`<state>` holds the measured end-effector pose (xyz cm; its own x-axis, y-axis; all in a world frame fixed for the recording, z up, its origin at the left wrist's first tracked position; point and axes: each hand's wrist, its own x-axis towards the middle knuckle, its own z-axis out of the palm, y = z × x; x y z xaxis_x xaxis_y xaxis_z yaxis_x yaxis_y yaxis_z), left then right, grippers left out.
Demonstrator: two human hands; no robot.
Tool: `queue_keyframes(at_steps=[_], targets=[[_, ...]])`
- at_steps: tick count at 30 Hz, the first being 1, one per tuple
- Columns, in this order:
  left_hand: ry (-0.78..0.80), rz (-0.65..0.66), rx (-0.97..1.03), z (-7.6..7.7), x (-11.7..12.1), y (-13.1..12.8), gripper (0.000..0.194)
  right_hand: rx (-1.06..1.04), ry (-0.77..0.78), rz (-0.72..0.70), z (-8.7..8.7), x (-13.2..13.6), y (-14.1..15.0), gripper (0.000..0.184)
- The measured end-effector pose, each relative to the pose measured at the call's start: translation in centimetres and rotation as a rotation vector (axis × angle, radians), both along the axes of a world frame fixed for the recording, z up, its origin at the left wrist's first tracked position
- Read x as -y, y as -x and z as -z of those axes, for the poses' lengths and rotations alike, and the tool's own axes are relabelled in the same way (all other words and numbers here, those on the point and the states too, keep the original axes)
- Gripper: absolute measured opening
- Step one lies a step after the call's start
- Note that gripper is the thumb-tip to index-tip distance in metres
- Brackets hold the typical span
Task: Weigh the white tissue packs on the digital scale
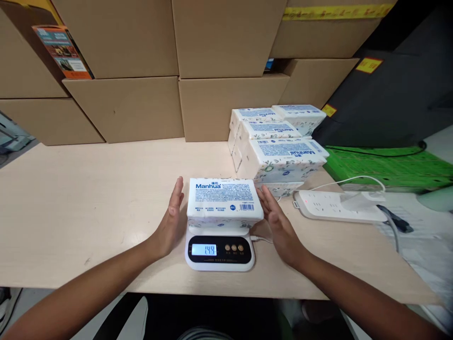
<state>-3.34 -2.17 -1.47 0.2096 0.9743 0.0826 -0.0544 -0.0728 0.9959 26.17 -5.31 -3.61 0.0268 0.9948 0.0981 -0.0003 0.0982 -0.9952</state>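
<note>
A white tissue pack with blue "Manhua" print rests on a white kitchen scale. The scale's lit display seems to read 1.49, and the pack hides its weighing plate. To the left of the pack stands my left hand, fingers stretched and a small gap from the wrapper. On the other side my right hand is held with its fingers straight, the fingertips close to the pack's right edge; I cannot tell if they touch it. Neither hand grips anything.
Stacked tissue packs stand behind right. A white power strip with plugged-in cables lies to the right, near a green crate. Cardboard boxes line the back of the wooden table. A cable runs from the scale's right side.
</note>
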Motion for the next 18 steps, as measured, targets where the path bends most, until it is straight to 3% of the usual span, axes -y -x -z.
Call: queue_keyframes(at_steps=[4, 8, 11, 13, 16, 18], targets=[[-0.015, -0.141, -0.063, -1.4, -0.8, -0.1, 0.101, -0.177, 0.107, 0.189, -1.0, 0.0, 0.6, 0.095], [0.095, -0.315, -0.016, -2.8, -1.9, -0.1, 0.105, -0.262, 0.159, 0.331, -1.3, -0.2, 0.6, 0.101], [0.089, -0.308, -0.001, -2.6, -1.3, -0.3, 0.112, -0.24, 0.153, 0.332, -0.8, 0.5, 0.6, 0.098], [0.003, -0.131, -0.009, -1.8, 0.1, -0.7, 0.116, -0.137, 0.063, 0.107, -0.5, 1.4, 0.7, 0.096], [-0.099, 0.205, 0.03, -0.7, 2.4, -1.2, 0.12, 0.089, -0.184, -0.447, -1.0, 2.4, 1.1, 0.103], [-0.162, 0.274, 0.052, -0.2, 3.3, -1.2, 0.127, 0.18, -0.346, -0.628, -1.6, 2.3, 1.2, 0.105]])
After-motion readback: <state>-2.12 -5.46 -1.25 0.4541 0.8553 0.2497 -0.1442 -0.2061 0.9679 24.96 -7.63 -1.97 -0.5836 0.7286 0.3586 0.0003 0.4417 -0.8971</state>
